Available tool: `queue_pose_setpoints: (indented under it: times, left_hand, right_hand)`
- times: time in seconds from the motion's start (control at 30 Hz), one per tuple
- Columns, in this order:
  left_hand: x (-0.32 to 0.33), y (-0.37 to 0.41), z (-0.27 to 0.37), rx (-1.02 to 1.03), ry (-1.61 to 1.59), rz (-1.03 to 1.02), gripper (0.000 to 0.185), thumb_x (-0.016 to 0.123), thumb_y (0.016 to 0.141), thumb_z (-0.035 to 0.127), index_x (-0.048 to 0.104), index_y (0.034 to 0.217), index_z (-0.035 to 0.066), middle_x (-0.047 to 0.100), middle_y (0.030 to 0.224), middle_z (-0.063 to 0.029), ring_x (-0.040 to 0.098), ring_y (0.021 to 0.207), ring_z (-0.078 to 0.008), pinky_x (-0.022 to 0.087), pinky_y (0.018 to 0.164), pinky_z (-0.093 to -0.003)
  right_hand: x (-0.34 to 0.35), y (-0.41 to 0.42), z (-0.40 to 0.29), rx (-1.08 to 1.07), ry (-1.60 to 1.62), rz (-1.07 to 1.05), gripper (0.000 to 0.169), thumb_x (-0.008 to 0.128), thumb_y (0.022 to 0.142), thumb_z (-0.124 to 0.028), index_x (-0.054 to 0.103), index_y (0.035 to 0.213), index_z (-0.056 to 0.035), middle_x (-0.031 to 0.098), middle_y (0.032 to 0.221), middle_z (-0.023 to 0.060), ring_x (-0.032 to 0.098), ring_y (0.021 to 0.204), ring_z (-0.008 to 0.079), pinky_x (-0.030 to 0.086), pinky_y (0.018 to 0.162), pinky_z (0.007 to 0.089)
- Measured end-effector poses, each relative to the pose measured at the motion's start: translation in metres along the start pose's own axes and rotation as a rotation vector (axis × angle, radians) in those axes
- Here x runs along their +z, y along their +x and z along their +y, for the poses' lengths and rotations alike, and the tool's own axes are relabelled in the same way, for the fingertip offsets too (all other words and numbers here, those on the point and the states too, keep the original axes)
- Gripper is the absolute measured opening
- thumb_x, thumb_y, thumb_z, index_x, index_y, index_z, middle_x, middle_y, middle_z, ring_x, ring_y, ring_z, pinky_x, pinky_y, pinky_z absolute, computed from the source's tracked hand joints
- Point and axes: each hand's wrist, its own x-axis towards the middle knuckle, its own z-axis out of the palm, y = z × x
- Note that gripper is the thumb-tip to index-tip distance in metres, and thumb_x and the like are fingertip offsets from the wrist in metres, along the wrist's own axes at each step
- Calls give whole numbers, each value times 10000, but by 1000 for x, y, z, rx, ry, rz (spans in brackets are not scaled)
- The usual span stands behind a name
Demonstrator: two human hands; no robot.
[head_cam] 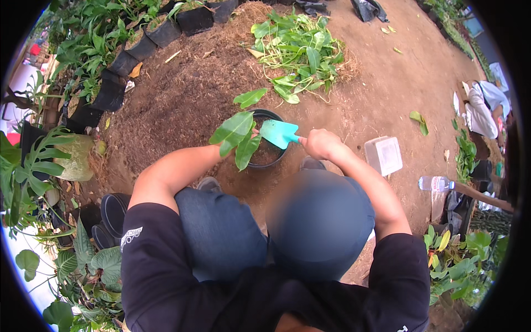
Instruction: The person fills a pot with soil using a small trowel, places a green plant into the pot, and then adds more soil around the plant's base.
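My right hand (321,144) grips the handle of a turquoise hand trowel (278,132), its blade pointing left over a round black plant pot (271,162). Brown soil (264,156) shows inside the pot. A young plant with several broad green leaves (233,129) rises at the pot's left side. Behind those leaves is my left hand (255,132), mostly hidden, with a bit of its fingers showing at the plant's stem. It appears to hold the stem, though the grip itself is covered.
Loose brown soil (178,99) spreads ahead on the left. Beyond the pot lies a heap of leafy cuttings (307,54). To the right are a clear plastic box (383,155) and a water bottle (435,183). Black grow bags (143,47) curve along the left; a person (483,108) is far right.
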Motion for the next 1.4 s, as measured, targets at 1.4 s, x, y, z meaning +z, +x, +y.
queue_pose_setpoints:
  times: [1.4]
  left_hand:
    - [-21,30,6,-111,-378,-87,241,604,840,164,552,1038,37,592,928,-117,599,814,-216,512,739,-348]
  right_hand:
    - [-14,-23,13,25,-190,15,621,431,852,-558,630,997,12,625,1020,180,598,969,321,469,818,429]
